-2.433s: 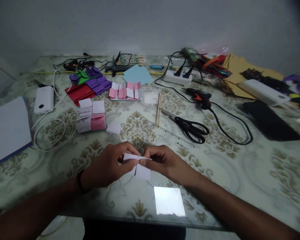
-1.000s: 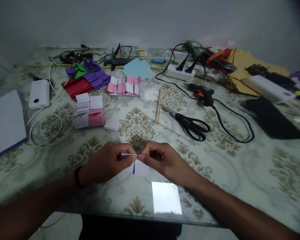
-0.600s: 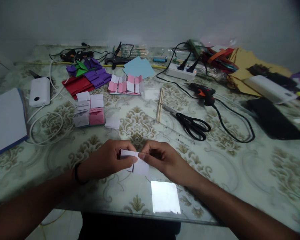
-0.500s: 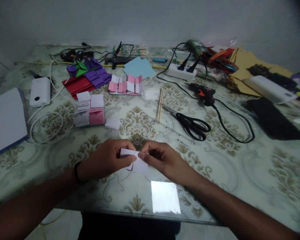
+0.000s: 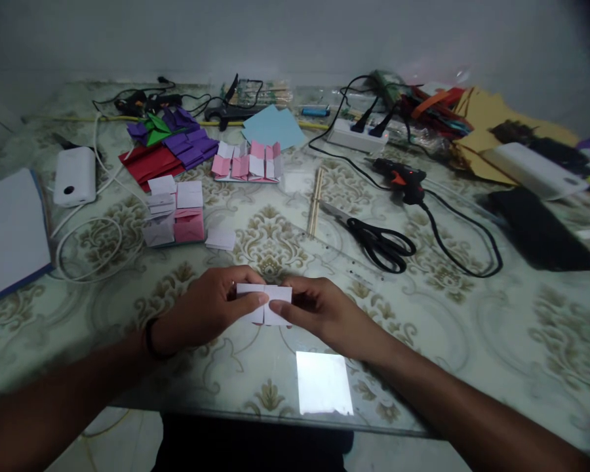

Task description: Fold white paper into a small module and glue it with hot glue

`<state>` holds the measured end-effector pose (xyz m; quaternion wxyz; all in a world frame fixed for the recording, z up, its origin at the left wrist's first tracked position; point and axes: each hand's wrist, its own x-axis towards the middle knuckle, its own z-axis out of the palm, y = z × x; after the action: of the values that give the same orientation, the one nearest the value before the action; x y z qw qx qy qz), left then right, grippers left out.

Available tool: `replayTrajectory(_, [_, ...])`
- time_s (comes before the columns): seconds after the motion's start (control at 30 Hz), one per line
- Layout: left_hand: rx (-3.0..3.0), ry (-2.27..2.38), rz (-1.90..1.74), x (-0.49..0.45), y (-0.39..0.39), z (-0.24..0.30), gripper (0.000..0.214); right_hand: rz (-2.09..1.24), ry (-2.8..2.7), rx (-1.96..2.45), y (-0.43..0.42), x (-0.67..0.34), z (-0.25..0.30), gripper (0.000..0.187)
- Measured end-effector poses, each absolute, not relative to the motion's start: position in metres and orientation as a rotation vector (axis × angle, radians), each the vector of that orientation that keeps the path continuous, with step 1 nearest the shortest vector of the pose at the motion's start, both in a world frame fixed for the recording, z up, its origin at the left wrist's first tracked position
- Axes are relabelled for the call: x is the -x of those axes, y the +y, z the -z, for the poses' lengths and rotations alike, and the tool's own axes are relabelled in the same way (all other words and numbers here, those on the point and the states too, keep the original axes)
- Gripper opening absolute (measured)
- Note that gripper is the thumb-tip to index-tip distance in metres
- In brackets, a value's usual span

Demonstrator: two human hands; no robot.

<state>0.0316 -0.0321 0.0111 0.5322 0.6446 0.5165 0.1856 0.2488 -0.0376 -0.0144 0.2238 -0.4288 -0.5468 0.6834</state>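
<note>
Since both thumbs press on its near face, the small folded white paper (image 5: 278, 319) sits gripped between two hands, head view. Left hand (image 5: 209, 305): pinching the paper's left half, thumb in front, fingers mostly hidden behind. Right hand (image 5: 327, 313): same pinch on the right half, thumb tip just beside the left one. Paper faces the wearer, a vertical split runs down its middle, a bit of pink shows at the bottom edge. It's near the front of the table (image 5: 452, 380), centred; can't tell if it touches the top. Dark wristband (image 5: 153, 337) on the left wrist. Bright white square (image 5: 324, 383) nearer the table edge, paper or reflection, can't tell. Beyond the left hand: pink-and-white folded block (image 5: 177, 219), with a loose white folded piece (image 5: 221, 238) just beside it. Farther back, pink-and-white row (image 5: 248, 162), light blue sheets (image 5: 274, 126) behind it. Right of centre: wooden sticks (image 5: 315, 203), black-handled scissors (image 5: 358, 231) with tips right by them, clear ruler (image 5: 341, 260) in front. Glue gun (image 5: 407, 180) lies behind the scissors, power strip (image 5: 354, 136) farther back with two plugs in.
</note>
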Motion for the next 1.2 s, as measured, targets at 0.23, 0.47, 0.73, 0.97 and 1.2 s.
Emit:
replayTrajectory(0.23, [-1.271,1.087,-0.402,-0.031,-0.033,-0.005,0.016,-1.796,-1.562,1.227,-0.038,-0.249,0.019,0.04])
replayTrajectory(0.47, [-1.276,1.129,-0.443,-0.03,-0.035,-0.001,0.025,-1.762,-1.617,1.253,-0.037,-0.248,0.014,0.04])
replayTrajectory(0.73, [-1.422,1.217,-0.435,-0.03,-0.034,-0.009,0.022,-1.797,-1.637,1.155,-0.039,-0.247,0.014,0.033])
replayTrajectory(0.97, [-1.584,1.181,-0.414,-0.027,-0.031,-0.013,0.028,-1.78,-1.601,1.101,-0.037,-0.248,0.012,0.031])
replayTrajectory(1.2, [-1.631,1.172,-0.322,-0.028,-0.035,-0.01,0.03,-1.852,-1.57,1.052,-0.038,-0.247,0.012,0.038])
